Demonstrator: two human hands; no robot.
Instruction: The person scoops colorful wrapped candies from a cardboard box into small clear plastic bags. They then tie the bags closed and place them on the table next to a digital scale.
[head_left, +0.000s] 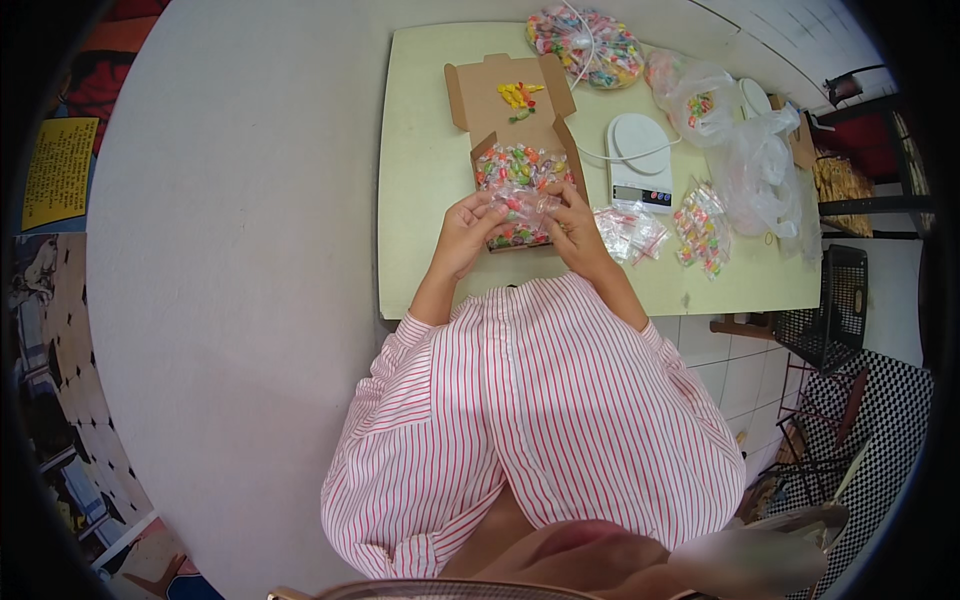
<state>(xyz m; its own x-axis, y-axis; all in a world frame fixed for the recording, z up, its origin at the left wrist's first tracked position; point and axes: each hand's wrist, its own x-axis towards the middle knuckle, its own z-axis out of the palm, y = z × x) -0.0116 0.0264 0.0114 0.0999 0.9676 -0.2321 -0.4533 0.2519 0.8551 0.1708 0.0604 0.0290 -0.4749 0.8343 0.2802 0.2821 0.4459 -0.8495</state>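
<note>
Between my two hands is a small clear plastic bag with a few wrapped candies inside. My left hand pinches its left side, thumb against fingers. On the other side my right hand grips the bag's right edge. Both hands are over an open cardboard box, which holds many wrapped candies in several colours. On the raised box lid lie some yellow-wrapped candies and a green one. The bag partly hides the candies under it.
Right of the box are a white digital kitchen scale, empty zip bags and filled candy bags. A large candy sack stands at the back, with a white cable nearby. Plastic bags lie at the right. A wall borders the table's left edge.
</note>
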